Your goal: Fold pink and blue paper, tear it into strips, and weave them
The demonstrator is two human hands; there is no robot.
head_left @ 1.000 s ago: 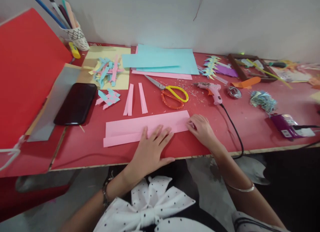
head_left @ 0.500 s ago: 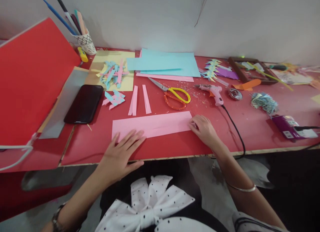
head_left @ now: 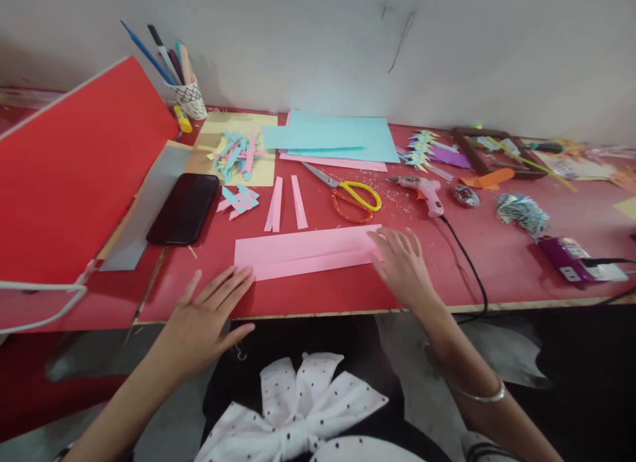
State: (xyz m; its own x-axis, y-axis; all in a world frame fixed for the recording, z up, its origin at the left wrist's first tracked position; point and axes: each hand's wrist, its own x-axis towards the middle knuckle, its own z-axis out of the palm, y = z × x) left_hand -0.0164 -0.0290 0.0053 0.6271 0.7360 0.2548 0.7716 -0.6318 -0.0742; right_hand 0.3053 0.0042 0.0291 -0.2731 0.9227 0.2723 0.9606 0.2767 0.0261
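A long strip of pink paper (head_left: 303, 253), creased lengthwise, lies near the table's front edge. My left hand (head_left: 206, 316) is spread out, its fingertips touching the paper's lower left corner. At the other end, my right hand (head_left: 403, 263) rests with extended fingers over the right edge of the strip. Just behind the paper are narrow pink strips (head_left: 299, 202) and scissors (head_left: 355, 195) with yellow and orange handles. A pink glue gun (head_left: 422, 191) lies beyond my right hand, its black cord running to the front edge.
At left are a black phone (head_left: 183, 209), a red board (head_left: 94, 177) and a pen cup (head_left: 191, 99). Blue sheets (head_left: 342, 134) and paper cuttings (head_left: 238, 154) lie at the back. A purple power adapter (head_left: 569, 258), a wooden tray (head_left: 462, 150) and a fringed paper bundle (head_left: 521, 213) are at right.
My left hand has slid left to the paper's corner. My right hand's fingers have straightened out and now lie over the right end. The camera view has shifted slightly.
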